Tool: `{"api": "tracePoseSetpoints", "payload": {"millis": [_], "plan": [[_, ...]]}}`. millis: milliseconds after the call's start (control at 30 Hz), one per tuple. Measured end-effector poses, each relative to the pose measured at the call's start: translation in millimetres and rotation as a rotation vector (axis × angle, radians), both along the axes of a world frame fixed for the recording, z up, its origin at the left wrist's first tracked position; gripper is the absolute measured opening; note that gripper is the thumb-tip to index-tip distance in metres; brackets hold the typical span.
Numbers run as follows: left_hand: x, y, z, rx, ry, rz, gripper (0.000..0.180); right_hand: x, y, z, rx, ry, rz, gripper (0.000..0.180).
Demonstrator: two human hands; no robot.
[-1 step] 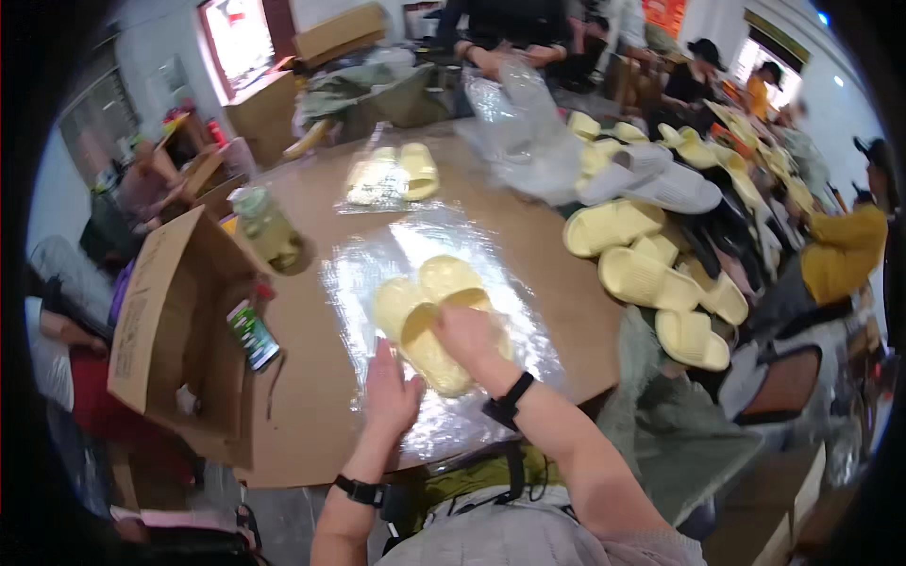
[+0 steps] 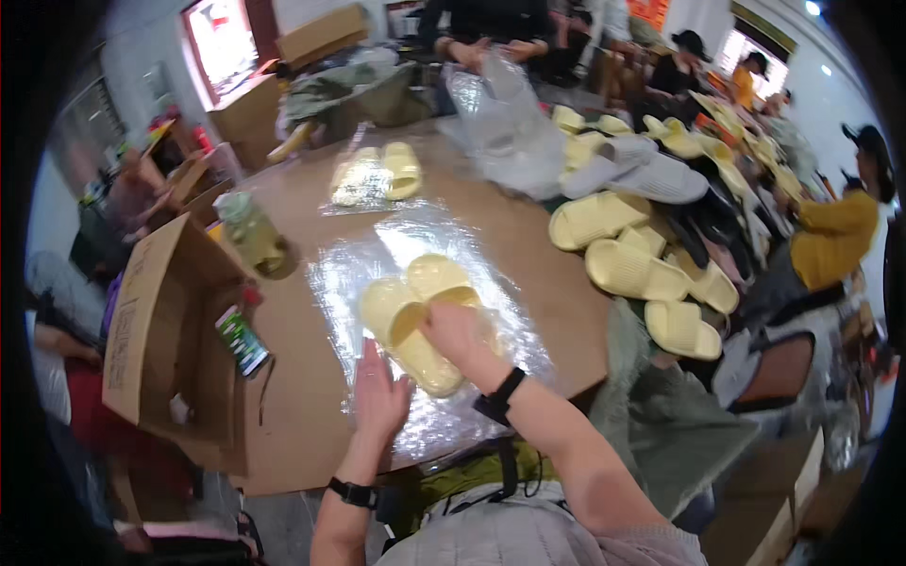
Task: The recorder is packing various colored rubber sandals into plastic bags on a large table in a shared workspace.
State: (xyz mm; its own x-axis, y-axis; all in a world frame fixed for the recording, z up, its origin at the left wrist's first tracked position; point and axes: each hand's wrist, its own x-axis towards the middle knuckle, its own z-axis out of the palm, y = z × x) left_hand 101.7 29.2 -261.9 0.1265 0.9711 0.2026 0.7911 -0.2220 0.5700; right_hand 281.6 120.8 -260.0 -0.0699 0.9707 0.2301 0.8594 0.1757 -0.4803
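A pair of pale yellow slippers [image 2: 429, 368] lies side by side among clear plastic bags [image 2: 330, 278] on the brown table in front of me. My right hand [image 2: 458, 335] is closed at the slippers' foot openings, its fingertips partly hidden between the two straps. Flat on the plastic, just left of the near slipper, rests my left hand [image 2: 380, 391], open with its fingers stretched forward. Farther back on the table, another yellow pair [image 2: 377, 174] lies in clear plastic.
Left stands an open cardboard box [image 2: 179, 330], with a green-and-white packet [image 2: 243, 340] and a jar of liquid [image 2: 253, 241] by it. Yellow and grey slippers [image 2: 651, 179] pile up at right, above a green sack [image 2: 651, 406]. Across the table a co-worker's hands [image 2: 491, 54] hold plastic.
The whole view has shifted slightly, so the scene sits a little farther left. Both hands keep nearly the same places on the slippers and plastic.
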Motion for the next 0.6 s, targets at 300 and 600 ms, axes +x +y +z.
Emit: {"api": "tracePoseSetpoints", "payload": {"millis": [300, 600], "plan": [[-16.5, -4.9, -20.2, 0.028, 0.064, -0.040, 0.088, 132.9, -114.6, 42.3, -0.061, 0.205, -0.090, 0.023], [-13.9, -5.6, -16.4, 0.067, 0.082, -0.054, 0.088, 435.1, -290.2, -50.2, 0.729, 0.959, -1.080, 0.016]]}}
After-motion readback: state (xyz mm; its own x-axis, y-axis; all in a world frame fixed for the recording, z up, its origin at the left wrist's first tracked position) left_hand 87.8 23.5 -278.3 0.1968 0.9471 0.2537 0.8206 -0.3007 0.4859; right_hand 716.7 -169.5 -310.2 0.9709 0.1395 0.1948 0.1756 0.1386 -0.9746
